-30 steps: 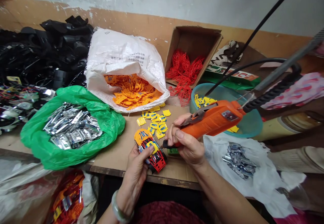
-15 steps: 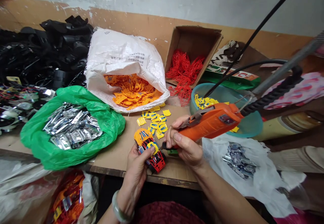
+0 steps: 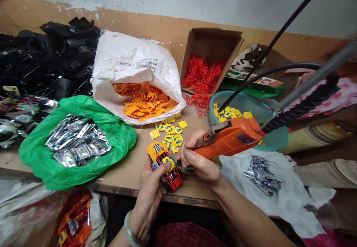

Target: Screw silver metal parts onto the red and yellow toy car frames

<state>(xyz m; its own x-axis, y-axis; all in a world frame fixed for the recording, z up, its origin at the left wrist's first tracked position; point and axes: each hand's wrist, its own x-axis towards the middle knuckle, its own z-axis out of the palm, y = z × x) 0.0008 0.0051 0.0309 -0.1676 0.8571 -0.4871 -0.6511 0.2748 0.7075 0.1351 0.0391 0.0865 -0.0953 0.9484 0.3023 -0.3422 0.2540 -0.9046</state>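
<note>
from where i stand, the car (image 3: 157, 149) is just above the near edge of the desk (image 3: 125, 172), held in the left hand (image 3: 150, 178). those fingers are closed round its side, the thumb pressed down on the yellow top (image 3: 171, 161). the right hand (image 3: 205, 169) has its fingers wrapped round the front end of the orange driver (image 3: 231, 139), with no real gap. its tip is lost by the knuckles, close beside the car, and i can't tell if it touches.

as for how far along it is, the orange front and red frame look to be on, and the yellow top lies in place. whether it is fixed i can't say; the pressing thumb makes me think it may be loose. what else is left on this car doesn't show. more yellow bits (image 3: 177, 140) lie loose beyond it, and others sit in the bowl (image 3: 281, 137).

against the earlier frames, little has changed: the same grip, the thumb on the same spot. the driver's back end has dipped a touch, so more yellow shows over it in the bowl. the whole view has shifted slightly too.
</note>
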